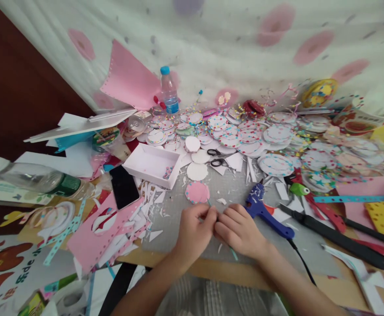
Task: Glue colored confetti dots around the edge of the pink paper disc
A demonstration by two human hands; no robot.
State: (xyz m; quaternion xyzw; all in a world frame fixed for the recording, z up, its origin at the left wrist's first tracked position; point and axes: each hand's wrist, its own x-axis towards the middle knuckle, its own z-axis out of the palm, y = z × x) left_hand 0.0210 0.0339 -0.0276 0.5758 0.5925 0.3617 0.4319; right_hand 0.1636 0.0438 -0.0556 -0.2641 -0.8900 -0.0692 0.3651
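My left hand point(197, 226) and my right hand point(238, 228) meet above the front of the grey mat point(165, 232). Both are closed, fingertips pinched together on a thin green strip point(233, 253), whose ends show above and below the fingers. Just beyond the hands lies a pink paper disc point(197, 192) with coloured dots round its edge. Plain white discs point(197, 171) lie behind it. A blue glue gun point(266, 210) rests to the right of my right hand.
A white open box point(152, 164), black phone point(124, 186) and paper scraps lie left. Black scissors point(216, 158) and piled decorated discs point(229, 134) are behind. A water bottle point(169, 92) stands at the back. A long black tool point(336, 235) and a cord lie right.
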